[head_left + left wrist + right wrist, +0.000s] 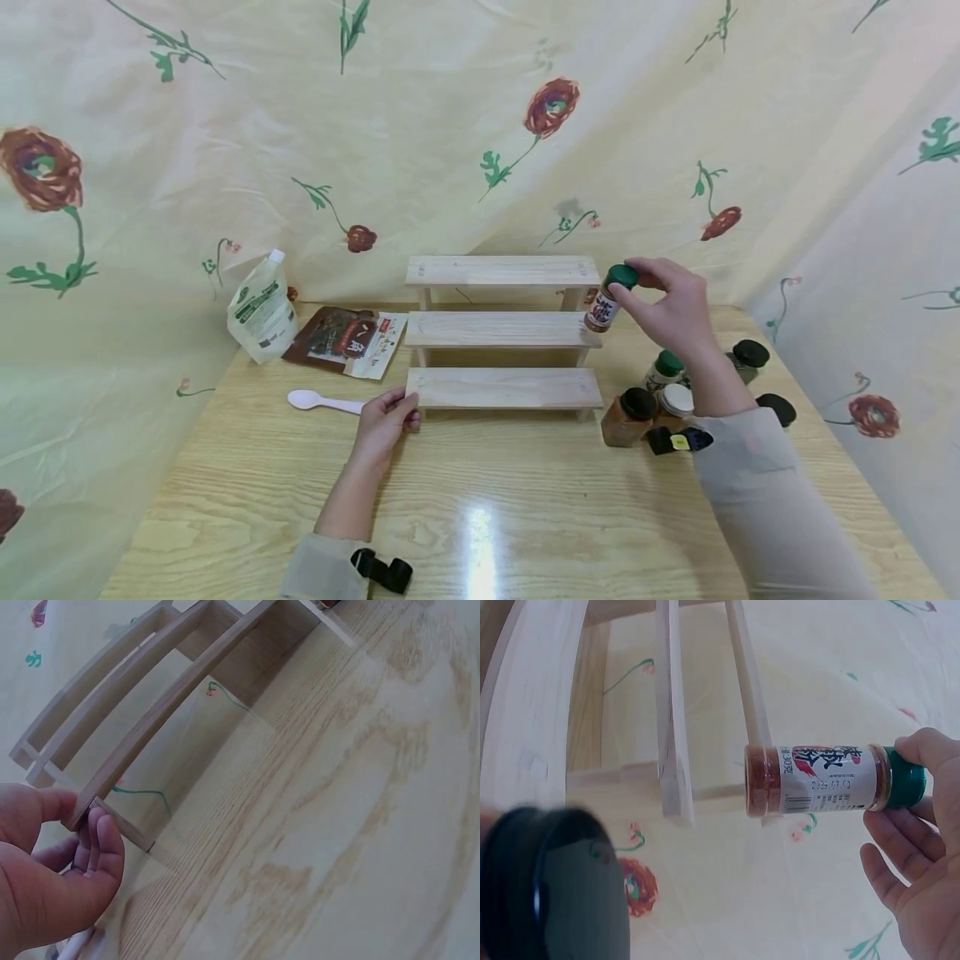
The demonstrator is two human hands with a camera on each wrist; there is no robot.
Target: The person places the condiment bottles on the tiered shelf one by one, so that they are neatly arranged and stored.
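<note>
A white pouch with a spout (262, 317) tilts at the far left of a wooden table (555, 492), close to the flowered cloth (450, 158) that hangs behind. Beside it a brown and white packet (343, 342) lies flat, and in front of that a pale spoon (324, 402) points its handle toward the person's left hand (386, 425). That hand, thumb and curled fingers closed about the wood, pinches the left front corner of the lowest step of a three-step wooden shelf (502, 388) at the middle of the table. At the shelf's right end, a small spice bottle (602, 310) with red-brown contents hangs aslant in the grasp of the right hand (671, 304), whose thumb and fingers clasp its green cap (622, 276). The bottle's base is at the right end of the middle step; whether it touches the wood cannot be told. Below the right forearm cluster a black-lidded jar (627, 423), a green-capped bottle (663, 372) and a white-lidded jar (677, 400). Past the forearm, at far right, are two more black lids (751, 353), the nearer one's jar mostly hidden by the sleeve (757, 483).
</note>
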